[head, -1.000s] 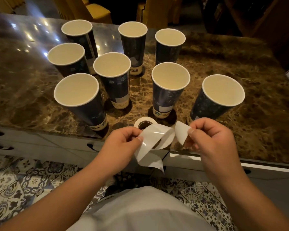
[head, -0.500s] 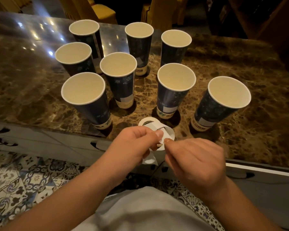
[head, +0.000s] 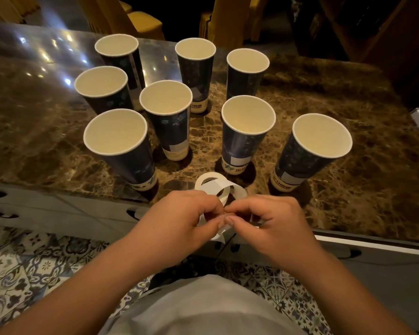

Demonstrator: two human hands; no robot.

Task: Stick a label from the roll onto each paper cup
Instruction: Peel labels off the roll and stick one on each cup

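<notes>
Both forearms are extending forward from the lower corners of the frame and converging toward the centre. The left hand (head: 179, 221) is curling with its back facing up, thumb and forefinger pinching together at the inner edge. The right hand (head: 271, 223) is mirroring it, knuckles up, its fingertips (head: 229, 221) meeting those of the left. Both grips are closing on the same white strip (head: 221, 234) between them.

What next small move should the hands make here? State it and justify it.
Probably peel one label free of the strip: both hands, left and right, pinch it together at the table edge, and no loose label shows for any paper cup yet.
</notes>
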